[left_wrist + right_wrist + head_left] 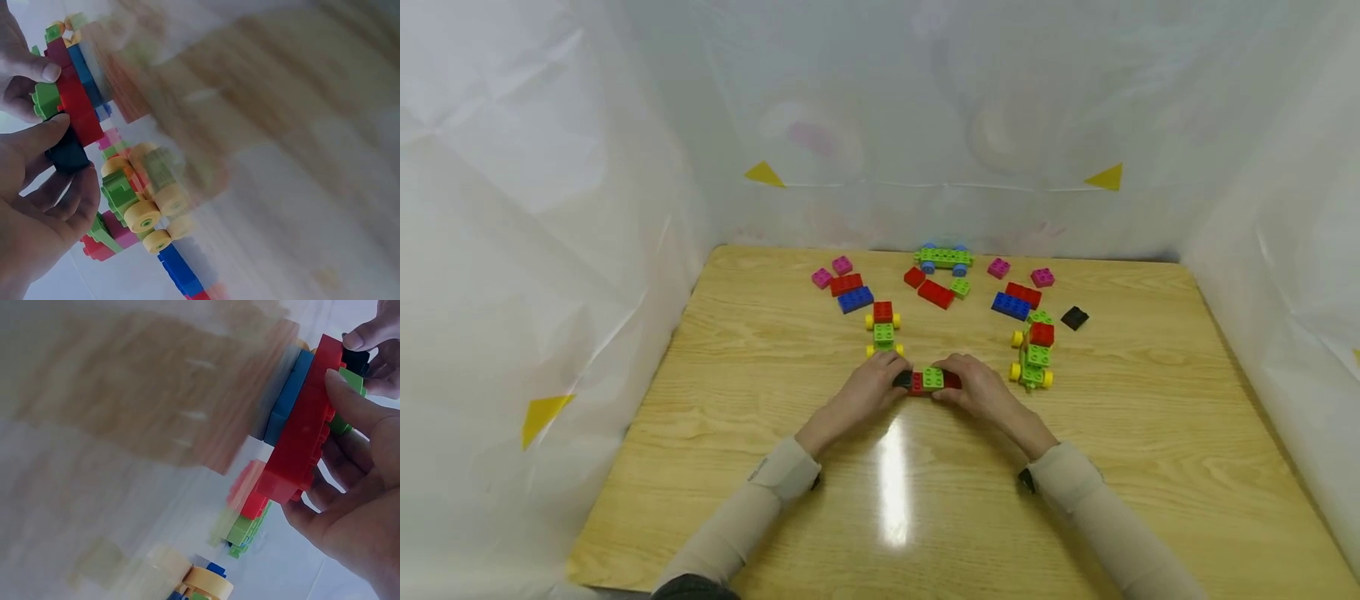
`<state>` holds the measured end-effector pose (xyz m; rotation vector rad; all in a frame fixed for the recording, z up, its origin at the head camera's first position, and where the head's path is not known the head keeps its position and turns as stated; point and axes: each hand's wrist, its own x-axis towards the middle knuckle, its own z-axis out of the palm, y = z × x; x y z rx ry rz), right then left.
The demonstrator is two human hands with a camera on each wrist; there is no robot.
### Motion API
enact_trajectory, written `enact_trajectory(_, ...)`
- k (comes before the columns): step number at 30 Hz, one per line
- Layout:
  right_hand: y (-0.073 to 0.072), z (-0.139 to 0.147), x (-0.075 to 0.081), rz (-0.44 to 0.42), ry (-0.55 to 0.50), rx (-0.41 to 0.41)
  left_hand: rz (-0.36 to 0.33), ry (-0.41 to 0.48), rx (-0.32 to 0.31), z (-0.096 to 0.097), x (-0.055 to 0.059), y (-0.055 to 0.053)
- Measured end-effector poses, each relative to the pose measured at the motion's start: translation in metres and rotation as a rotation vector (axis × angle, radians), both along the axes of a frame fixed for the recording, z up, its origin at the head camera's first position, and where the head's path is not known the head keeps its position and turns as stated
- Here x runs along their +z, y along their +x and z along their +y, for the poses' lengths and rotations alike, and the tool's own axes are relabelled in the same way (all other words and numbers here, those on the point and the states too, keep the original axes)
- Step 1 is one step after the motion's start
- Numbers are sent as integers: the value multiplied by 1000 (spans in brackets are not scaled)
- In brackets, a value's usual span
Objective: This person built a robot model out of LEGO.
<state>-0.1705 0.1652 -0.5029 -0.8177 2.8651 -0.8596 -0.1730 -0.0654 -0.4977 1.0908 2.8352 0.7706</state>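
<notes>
Near the table's middle, my left hand (867,388) pinches a small black piece (69,154) between thumb and fingers. The piece is at the left end of a long red brick (294,440); whether it is joined on, I cannot tell. My right hand (983,390) grips the red brick by its other end, thumb on the near side and fingers behind. On top of the red brick sits a green brick (932,378). Below it a blue brick (289,397) shows in the right wrist view. The fingers partly cover both ends of this stack.
Just beyond the left hand stands a yellow-wheeled brick car (883,333); a second one (1037,357) is right of the right hand. Farther back lie loose red, pink, green and blue bricks (855,299), a blue-wheeled green base (943,257) and a black piece (1074,317).
</notes>
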Motion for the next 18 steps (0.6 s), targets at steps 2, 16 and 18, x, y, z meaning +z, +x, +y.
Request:
enact_trajectory(2, 0, 0, 1, 0, 1, -1, -22, -1, 8, 0, 0, -1)
enact_trajectory(16, 1, -2, 0, -20, 33, 1, 61, -61, -18, 18, 3, -4)
enact_trajectory(18, 1, -2, 0, -24, 36, 0, 60, -69, -20, 21, 3, -5)
